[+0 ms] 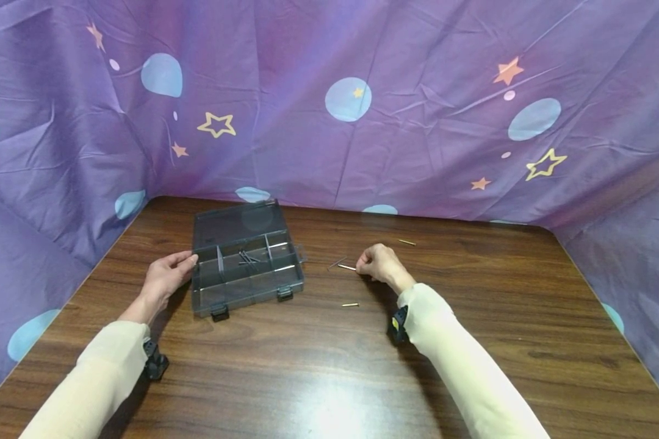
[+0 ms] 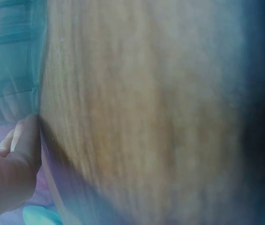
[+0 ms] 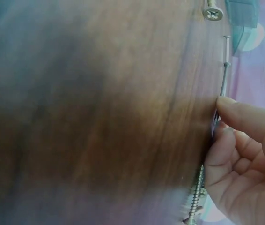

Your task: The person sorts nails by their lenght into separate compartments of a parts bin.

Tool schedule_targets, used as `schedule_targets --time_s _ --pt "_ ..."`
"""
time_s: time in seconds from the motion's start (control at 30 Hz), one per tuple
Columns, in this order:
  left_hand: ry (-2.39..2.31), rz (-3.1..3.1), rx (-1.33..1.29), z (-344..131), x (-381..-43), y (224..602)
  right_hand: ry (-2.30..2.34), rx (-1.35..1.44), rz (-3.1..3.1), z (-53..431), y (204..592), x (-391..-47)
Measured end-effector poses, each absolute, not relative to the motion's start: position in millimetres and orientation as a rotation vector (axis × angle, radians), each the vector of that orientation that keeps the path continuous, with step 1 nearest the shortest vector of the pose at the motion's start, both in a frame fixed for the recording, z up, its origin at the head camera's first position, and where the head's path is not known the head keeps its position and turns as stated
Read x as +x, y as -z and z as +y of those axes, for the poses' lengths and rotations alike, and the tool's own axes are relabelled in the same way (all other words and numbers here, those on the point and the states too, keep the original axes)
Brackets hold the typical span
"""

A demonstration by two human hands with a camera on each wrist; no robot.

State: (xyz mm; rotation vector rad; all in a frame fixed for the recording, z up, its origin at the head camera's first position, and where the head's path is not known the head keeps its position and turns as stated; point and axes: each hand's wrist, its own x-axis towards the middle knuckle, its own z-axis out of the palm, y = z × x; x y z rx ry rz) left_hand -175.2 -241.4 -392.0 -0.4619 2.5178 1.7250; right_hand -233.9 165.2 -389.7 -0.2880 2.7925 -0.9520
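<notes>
Box [image 1: 252, 300]: one, smoky clear plastic, lid open, on the table [image 1: 285, 372]; several nails [image 1: 248, 258] within, count unclear. 
Screws [image 1: 350, 304]: at least two, brass-coloured, loose. 
Nails outside the box: two, thin, grey; one lies right of the box, its neighbour pinched in the right hand [image 1: 382, 266], fingertips closed narrow. 
Left hand [image 1: 166, 277]: fingers fairly straight, touching the box's left side.

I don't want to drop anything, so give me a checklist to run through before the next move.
1. Lid folded back: ok.
2. Left hand touching the box: ok, at its left edge.
3. Nail pinched by the right hand: ok.
4. Nail lifted fully off the table: cannot tell.
5. Table free of loose screws: not ok, a near screw and a far screw lie there.
</notes>
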Motion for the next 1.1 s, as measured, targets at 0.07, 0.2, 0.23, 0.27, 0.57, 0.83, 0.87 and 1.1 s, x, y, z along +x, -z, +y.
schedule_targets --time_s 0.07,0.2,0.23,0.27,0.57,0.83,0.87,1.1 --pt "-1.723 2.52 -0.463 -241.2 -175.3 391.9 0.927 -0.298 2.802 165.6 389.0 -233.1" --pt "-1.734 2.511 -0.474 -241.8 -175.9 393.1 0.888 -0.319 2.821 165.3 388.2 -231.7" --pt "-1.737 2.509 -0.478 -242.0 -176.3 393.5 0.89 -0.32 2.819 165.2 388.1 -231.5" --pt "-1.741 2.505 -0.48 -242.2 -176.5 393.7 0.896 -0.32 2.812 165.3 388.0 -231.3" --pt "-1.758 2.488 -0.475 -243.4 -177.7 394.8 1.062 -0.323 2.704 161.6 385.6 -231.7" --pt "-1.811 2.49 -0.452 -244.2 -177.2 395.3 1.287 -0.308 2.625 131.6 374.8 -230.9" --pt "-1.811 2.491 -0.451 -244.4 -177.3 395.6 1.315 -0.308 2.609 126.2 373.9 -230.7" --pt "-1.811 2.493 -0.448 -243.7 -178.2 396.9 1.405 -0.337 2.584 88.2 370.5 -229.2"
